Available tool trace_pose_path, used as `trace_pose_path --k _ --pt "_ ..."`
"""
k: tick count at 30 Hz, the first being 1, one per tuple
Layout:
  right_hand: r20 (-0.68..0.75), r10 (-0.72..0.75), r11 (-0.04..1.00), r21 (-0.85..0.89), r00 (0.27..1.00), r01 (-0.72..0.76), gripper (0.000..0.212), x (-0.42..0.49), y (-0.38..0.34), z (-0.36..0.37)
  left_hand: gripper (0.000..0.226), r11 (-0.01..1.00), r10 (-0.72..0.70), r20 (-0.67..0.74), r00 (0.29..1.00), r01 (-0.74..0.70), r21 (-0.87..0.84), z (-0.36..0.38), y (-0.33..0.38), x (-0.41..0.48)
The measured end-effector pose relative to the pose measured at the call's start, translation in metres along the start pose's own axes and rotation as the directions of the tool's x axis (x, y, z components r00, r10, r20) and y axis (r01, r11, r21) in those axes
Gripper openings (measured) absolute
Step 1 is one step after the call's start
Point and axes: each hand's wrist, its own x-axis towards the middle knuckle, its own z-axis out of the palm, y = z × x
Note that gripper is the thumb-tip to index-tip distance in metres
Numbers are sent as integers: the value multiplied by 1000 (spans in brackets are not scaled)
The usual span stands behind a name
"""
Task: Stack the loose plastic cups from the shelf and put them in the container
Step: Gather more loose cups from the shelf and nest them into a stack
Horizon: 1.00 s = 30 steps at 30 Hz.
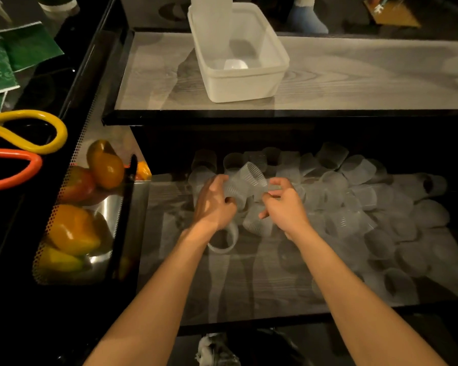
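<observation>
Centre frame: L hand point(214, 204) & R hand point(284, 207) each clamped on a cup point(249, 178), prob. nesting step. Loose cups point(360, 207) cover shelf point(249, 283), lower right; container point(245, 87) upper centre. Next: align rims, push together.

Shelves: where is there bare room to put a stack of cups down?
Upper shelf is bare right of the container. Lower shelf is bare front left, by the pepper basket; its back and right are crowded with cups.
</observation>
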Motion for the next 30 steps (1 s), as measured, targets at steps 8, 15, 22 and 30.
trace_pose_path --k 8,15,22,30 --pt "120 -5 998 63 993 -2 61 5 -17 5 57 996 78 96 992 -74 -43 -3 22 15" --pt "137 -45 949 314 990 0 65 -5 -19 2 20 931 4 -125 992 -49 -363 -19 19 -11" --pt "349 -48 975 221 936 -32 52 -31 2 13 39 933 24 -106 994 -60 -354 -20 -29 -58" --pt "413 -25 998 -34 910 43 39 -43 23 28 26 970 -90 -93 992 66 -233 -8 -57 -76"
